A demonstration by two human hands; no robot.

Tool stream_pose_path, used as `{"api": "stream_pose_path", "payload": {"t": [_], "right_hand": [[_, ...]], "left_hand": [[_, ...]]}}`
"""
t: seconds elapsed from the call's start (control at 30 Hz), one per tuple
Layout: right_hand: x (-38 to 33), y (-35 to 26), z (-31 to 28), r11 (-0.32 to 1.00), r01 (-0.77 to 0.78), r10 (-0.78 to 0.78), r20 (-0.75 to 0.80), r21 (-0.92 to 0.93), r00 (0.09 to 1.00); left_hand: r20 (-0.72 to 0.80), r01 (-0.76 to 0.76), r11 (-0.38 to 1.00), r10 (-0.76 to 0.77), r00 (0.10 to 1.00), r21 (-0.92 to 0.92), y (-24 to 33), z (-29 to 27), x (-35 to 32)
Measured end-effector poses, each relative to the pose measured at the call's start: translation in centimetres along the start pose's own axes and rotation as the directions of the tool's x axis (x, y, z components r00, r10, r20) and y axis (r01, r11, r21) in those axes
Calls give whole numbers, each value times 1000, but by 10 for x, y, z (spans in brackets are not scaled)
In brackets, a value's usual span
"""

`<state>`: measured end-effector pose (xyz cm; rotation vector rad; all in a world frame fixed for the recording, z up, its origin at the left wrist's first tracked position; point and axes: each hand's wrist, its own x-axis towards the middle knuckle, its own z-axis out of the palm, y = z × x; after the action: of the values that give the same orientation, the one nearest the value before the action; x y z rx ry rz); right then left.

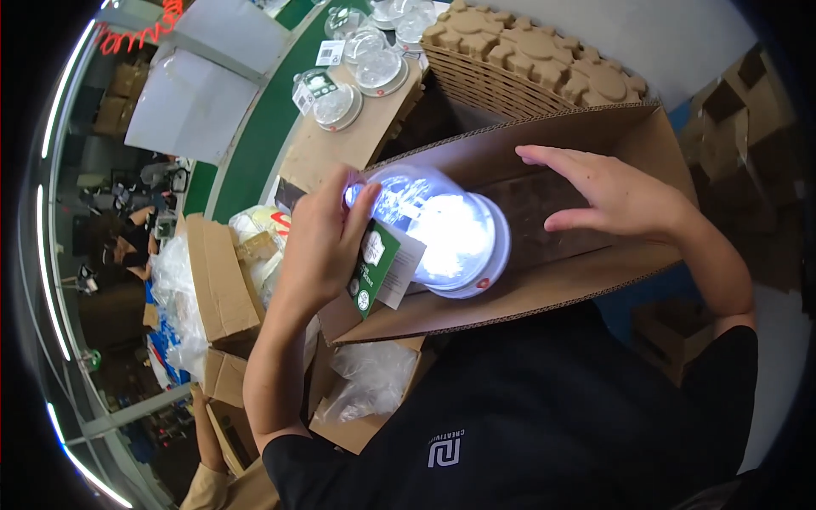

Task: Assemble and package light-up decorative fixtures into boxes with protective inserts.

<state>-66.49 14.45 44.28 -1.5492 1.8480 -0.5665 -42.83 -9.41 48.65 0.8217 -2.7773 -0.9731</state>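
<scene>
My left hand [321, 234] is closed round the narrow top of a clear light-up dome ornament [450, 238]. The ornament is tilted over the left part of a long open cardboard box [565, 293], with its round base turned right and toward me. It glows bright white, and the glare hides what is inside. A green and white hang tag [374, 268] dangles from it beside my fingers. My right hand [608, 191] is open above the right part of the box, thumb and fingers apart, holding nothing and clear of the ornament.
More clear dome ornaments [336, 106] with tags stand on the bench at the back. Stacked moulded brown pulp trays [544, 51] rise behind the box. Left are cardboard cartons [221, 280] and plastic bags [178, 297]; another person's arm [206, 433] shows at lower left.
</scene>
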Motion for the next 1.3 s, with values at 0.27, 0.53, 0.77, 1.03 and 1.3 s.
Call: {"api": "stream_pose_path", "payload": {"t": [0.27,0.53,0.77,1.03,1.3], "right_hand": [[-13,43,1,979,52,-45,41,-196,998],[-9,48,3,982,72,-64,51,-177,997],[-1,48,3,972,145,-151,-21,-186,988],[2,47,5,970,182,-190,-38,-164,981],[2,49,11,971,182,-179,34,-156,983]], "left_hand": [[106,-44,961,15,994,274,-36,41,9],[241,-150,872,39,970,465,-71,78,9],[309,-198,856,47,950,477,-93,88,11],[333,-184,861,18,943,475,-108,102,14],[318,-168,856,5,948,489,-117,106,27]]}}
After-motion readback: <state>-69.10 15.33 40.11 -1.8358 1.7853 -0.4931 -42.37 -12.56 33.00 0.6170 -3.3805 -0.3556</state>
